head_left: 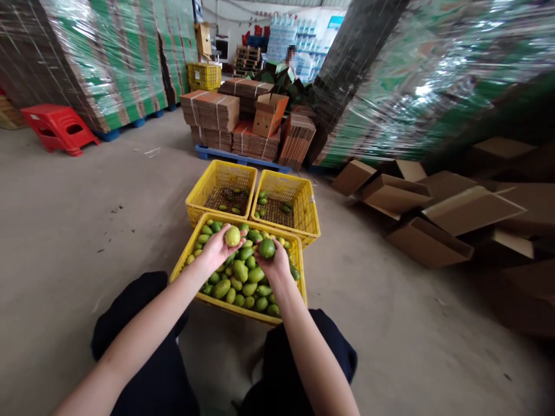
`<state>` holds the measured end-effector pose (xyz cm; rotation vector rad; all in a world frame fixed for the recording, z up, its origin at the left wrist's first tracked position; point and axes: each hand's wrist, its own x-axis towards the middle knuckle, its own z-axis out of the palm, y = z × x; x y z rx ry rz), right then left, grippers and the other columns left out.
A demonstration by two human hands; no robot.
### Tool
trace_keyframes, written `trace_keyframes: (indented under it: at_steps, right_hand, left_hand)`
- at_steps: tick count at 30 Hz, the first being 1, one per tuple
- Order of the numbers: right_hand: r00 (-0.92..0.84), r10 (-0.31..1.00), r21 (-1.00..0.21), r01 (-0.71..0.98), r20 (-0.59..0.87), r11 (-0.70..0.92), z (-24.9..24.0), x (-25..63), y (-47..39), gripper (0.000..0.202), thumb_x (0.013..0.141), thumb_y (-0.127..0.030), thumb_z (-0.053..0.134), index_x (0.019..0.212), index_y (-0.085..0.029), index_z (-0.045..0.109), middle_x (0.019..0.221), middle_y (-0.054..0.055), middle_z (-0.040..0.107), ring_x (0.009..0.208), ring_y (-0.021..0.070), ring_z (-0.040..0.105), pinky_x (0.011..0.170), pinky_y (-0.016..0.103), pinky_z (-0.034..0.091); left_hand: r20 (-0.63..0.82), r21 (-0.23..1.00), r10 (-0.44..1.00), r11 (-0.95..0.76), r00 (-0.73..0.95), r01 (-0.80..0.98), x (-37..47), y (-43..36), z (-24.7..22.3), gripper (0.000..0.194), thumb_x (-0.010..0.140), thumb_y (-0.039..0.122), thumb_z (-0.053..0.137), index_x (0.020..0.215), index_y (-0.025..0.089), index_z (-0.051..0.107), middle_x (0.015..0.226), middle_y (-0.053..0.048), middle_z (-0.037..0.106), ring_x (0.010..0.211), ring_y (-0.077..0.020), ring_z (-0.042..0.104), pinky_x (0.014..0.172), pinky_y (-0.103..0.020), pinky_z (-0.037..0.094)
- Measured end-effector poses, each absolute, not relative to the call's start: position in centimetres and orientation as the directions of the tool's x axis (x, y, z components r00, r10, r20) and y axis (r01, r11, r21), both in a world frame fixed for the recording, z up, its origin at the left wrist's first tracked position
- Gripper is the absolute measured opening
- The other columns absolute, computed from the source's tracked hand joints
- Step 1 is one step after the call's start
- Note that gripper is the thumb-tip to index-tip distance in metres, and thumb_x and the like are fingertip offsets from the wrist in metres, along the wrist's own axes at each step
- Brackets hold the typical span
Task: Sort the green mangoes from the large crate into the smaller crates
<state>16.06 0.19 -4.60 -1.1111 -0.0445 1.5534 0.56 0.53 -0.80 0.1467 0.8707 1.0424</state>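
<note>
My left hand [219, 249] holds a yellow-green lemon [233, 236], resting on its palm and fingers. In my right hand [276, 266] is a dark green lemon [266, 248], with the fingers curled around its underside. Both hands are above a yellow plastic crate [247, 313] filled with green and yellowish lemons [240, 270]. Past it, two more yellow crates stand side by side: the left crate [197, 199] and the right crate [309, 209]. Each has a few green lemons on its bottom.
Beyond the crates, flattened cartons [212, 111] are stacked on a blue pallet [243, 158]. Open cardboard boxes [433, 231] lie on the right. A red stool [59, 126] stands at left, near wrapped pallet stacks [108, 58]. A person [291, 58] is far back.
</note>
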Motion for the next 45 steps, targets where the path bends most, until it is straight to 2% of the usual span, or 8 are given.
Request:
trace_keyframes:
  at_steps: [5,10,16,21,25,29,35,45]
  right_hand:
    - [0.094,0.826,-0.605,-0.727,-0.556,-0.325,-3.5,15.8,-0.2,0.017,0.078,-0.032,0.068,0.073,-0.023,0.055,0.055,-0.004,0.061,0.046,0.0131,0.057,0.043,0.024,0.048]
    - [0.026,0.817,-0.594,-0.700,-0.576,-0.396,-1.8,15.2,-1.1,0.009,0.071,-0.018,0.068,0.069,-0.020,0.060,0.052,-0.002,0.062,0.045,0.0130,0.056,0.040,0.021,0.045]
    - [-0.020,0.796,-0.518,-0.749,-0.605,-0.413,-2.3,15.3,-1.0,0.011,0.082,-0.023,0.053,0.076,-0.019,0.061,0.063,0.006,0.070,0.049,0.0146,0.059,0.043,0.022,0.050]
    - [0.030,0.773,-0.502,-0.776,-0.634,-0.382,-2.5,15.4,-0.6,0.016,0.086,-0.014,0.043,0.082,-0.019,0.058,0.070,0.007,0.073,0.049,0.0126,0.060,0.047,0.020,0.052]
    - [0.005,0.779,-0.478,-0.792,-0.627,-0.380,-1.7,15.1,-0.9,0.016,0.087,-0.020,0.044,0.084,-0.019,0.059,0.068,0.007,0.070,0.056,0.0163,0.064,0.052,0.026,0.057]
    - [-0.055,0.814,-0.484,-0.780,-0.579,-0.397,-1.4,14.9,-1.2,0.017,0.077,-0.014,0.046,0.082,-0.017,0.062,0.066,0.007,0.069,0.062,0.0201,0.068,0.055,0.032,0.061]
    - [-0.140,0.812,-0.475,-0.750,-0.567,-0.461,-2.1,15.1,-1.0,0.010,0.081,-0.019,0.055,0.079,-0.016,0.063,0.061,0.005,0.067,0.049,0.0141,0.062,0.047,0.022,0.057]
    - [-0.096,0.776,-0.515,-0.696,-0.623,-0.500,-1.4,14.9,-1.0,0.017,0.089,-0.021,0.049,0.079,-0.015,0.062,0.059,0.006,0.068,0.041,0.0123,0.057,0.035,0.018,0.047]
  left_hand:
    - [-0.561,0.418,0.812,0.447,0.162,-0.791,0.6,0.3,0.1,0.017,0.097,0.022,0.052,0.087,0.013,0.063,0.072,-0.005,0.067,0.064,-0.0108,0.068,0.058,-0.016,0.060]
    - [-0.525,0.428,0.842,0.387,0.124,-0.817,0.7,0.2,0.4,0.014,0.093,0.016,0.058,0.079,0.015,0.061,0.069,0.000,0.062,0.059,-0.0067,0.063,0.054,-0.012,0.055]
    - [-0.547,0.399,0.819,0.439,0.176,-0.805,0.8,0.3,-0.5,0.031,0.101,0.023,0.043,0.076,0.015,0.059,0.069,-0.003,0.062,0.056,-0.0092,0.059,0.048,-0.017,0.051]
    - [-0.564,0.383,0.822,0.348,0.082,-0.856,1.1,0.6,-0.6,0.029,0.101,0.024,0.044,0.077,0.016,0.059,0.071,-0.002,0.061,0.061,-0.0091,0.061,0.059,-0.018,0.056]
    - [-0.563,0.346,0.811,0.408,0.161,-0.845,1.0,0.5,-0.1,0.025,0.096,0.011,0.038,0.086,0.014,0.061,0.074,-0.005,0.063,0.071,-0.0145,0.067,0.068,-0.025,0.061]
    - [-0.569,0.348,0.782,0.510,0.255,-0.786,1.1,0.3,0.2,0.026,0.101,0.018,0.038,0.101,0.008,0.062,0.086,-0.013,0.069,0.079,-0.0177,0.072,0.069,-0.024,0.062]
    - [-0.622,0.353,0.721,0.607,0.306,-0.712,1.2,0.5,-0.5,0.023,0.101,0.022,0.044,0.096,0.008,0.062,0.070,-0.008,0.065,0.059,-0.0132,0.064,0.056,-0.019,0.057]
    - [-0.656,0.376,0.691,0.649,0.304,-0.661,1.2,0.5,0.1,0.030,0.103,0.026,0.039,0.091,0.011,0.062,0.069,-0.005,0.062,0.057,-0.0109,0.059,0.052,-0.018,0.052]
